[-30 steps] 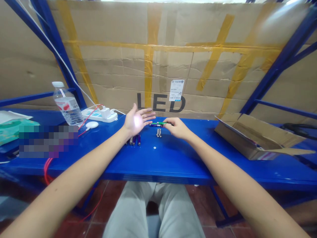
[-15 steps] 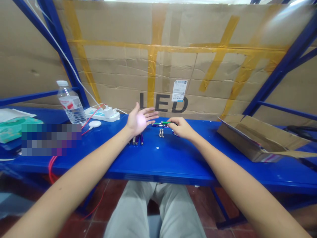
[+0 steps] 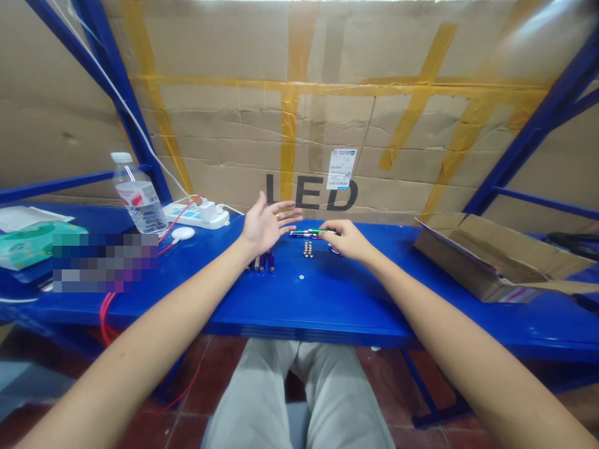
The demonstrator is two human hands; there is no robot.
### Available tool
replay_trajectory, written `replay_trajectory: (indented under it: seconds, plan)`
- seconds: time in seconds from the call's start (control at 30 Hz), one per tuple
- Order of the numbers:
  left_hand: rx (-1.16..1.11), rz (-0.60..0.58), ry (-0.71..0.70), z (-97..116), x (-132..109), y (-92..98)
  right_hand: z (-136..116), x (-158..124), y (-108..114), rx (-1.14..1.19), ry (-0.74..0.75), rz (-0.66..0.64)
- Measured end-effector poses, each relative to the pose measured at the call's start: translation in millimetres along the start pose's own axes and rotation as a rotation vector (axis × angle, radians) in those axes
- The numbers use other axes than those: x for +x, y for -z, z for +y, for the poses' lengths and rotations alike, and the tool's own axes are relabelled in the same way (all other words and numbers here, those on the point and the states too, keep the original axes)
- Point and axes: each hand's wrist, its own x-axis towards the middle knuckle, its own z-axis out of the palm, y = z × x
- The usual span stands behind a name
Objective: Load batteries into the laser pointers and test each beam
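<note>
My left hand (image 3: pixel 271 227) is held palm up over the blue table, fingers spread, a ring on one finger and nothing in it. Beneath its edge lie several dark purple and silver tubes (image 3: pixel 271 262), partly hidden by the hand. My right hand (image 3: pixel 349 240) has its fingers closed on a slim green penlight (image 3: pixel 318 231) that points toward the left palm. Just under the penlight is a purple and silver tube (image 3: pixel 298 234); whether the fingers touch it I cannot tell. Several small silver round pieces (image 3: pixel 307 249) stand in two rows in front, with a small white disc (image 3: pixel 301 277) nearer me.
An open cardboard box (image 3: pixel 472 268) stands on the right of the table (image 3: pixel 299 308). At left are a water bottle (image 3: pixel 140 202), a power strip (image 3: pixel 199 215), a white round device (image 3: pixel 183 234), red cables (image 3: pixel 107 318) and a green tissue pack (image 3: pixel 42 240). A large taped carton (image 3: pixel 224 137) backs the table.
The bright spot on my left palm has gone out. Both hands stay nearly in place, and the whole view has shifted slightly.
</note>
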Motion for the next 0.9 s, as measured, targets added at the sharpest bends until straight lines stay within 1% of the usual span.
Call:
replay_trajectory:
  seconds: [0.17, 0.37, 0.57, 0.9]
  plan:
    - [-0.005, -0.002, 0.012, -0.4, -2.6, -3.3, 2.1, 1.2, -1.1, -0.022, -0.004, 0.028]
    - [0.016, -0.008, 0.002, -1.4, -2.0, -3.3, 2.6, 1.3, -1.8, 0.011, -0.033, 0.070]
    - [0.077, -0.008, -0.008, -3.7, 0.0, -1.3, 0.4, -0.6, -2.0, 0.045, -0.031, 0.039]
    - [0.081, -0.001, -0.009, -2.7, -0.6, -1.3, 1.7, 0.9, -1.1, 0.061, -0.013, 0.038]
